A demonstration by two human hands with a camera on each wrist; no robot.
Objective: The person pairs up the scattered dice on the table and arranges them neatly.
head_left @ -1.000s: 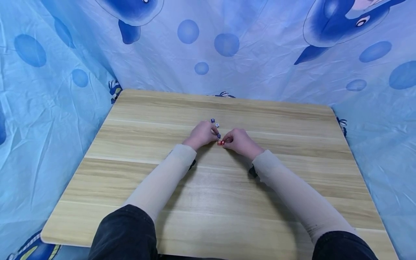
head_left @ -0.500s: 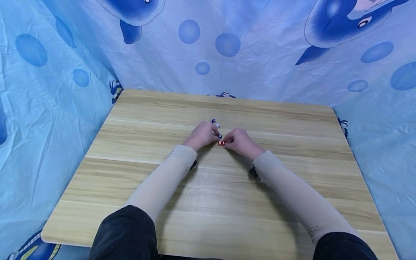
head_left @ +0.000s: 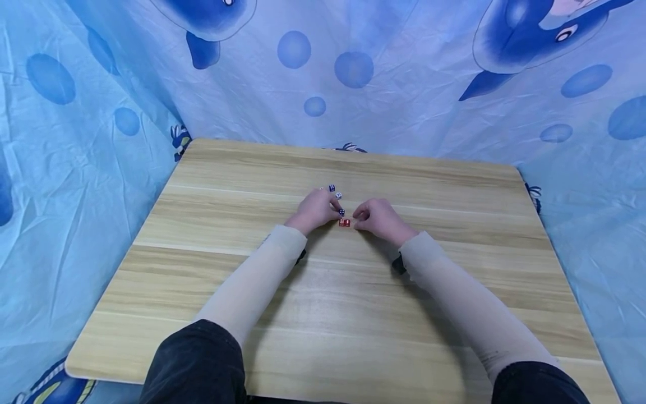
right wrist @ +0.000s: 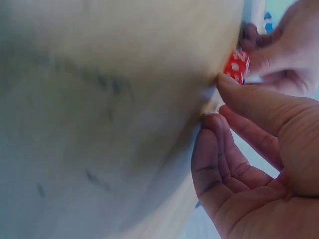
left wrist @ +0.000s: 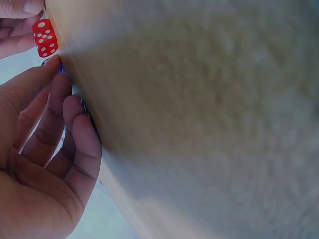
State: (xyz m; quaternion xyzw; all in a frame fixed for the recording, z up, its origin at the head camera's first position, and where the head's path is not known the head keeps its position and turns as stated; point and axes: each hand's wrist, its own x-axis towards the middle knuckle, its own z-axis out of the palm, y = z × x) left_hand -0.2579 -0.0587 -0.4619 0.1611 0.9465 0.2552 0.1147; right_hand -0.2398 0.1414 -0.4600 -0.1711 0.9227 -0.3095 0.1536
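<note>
Currently, left hand point(head_left: 316, 207) pinches near blue die point(head_left: 341, 212) between thumb and fingers, low at the surface point(head_left: 323, 325); the left wrist view shows just a sliver of blue at those fingertips. Two red dice point(head_left: 345, 223) sit side by side on the surface, just on the person's side of that blue die. Right hand point(head_left: 382, 219) is beside them on the right, thumb and index apart with nothing between, fingertips clear of the red by a small gap in the head view. White die point(head_left: 338, 195) and far blue die point(head_left: 332, 188) lie beyond left hand; small pale bit point(head_left: 321, 189) peeks out behind its knuckles, too hidden to identify. Pale sleeves point(head_left: 250, 276) cover both forearms, dark cuffs point(head_left: 197, 359) higher up. Blue sheet point(head_left: 242, 106) with bubbles and sea animals hangs behind the wood-grain surface.
</note>
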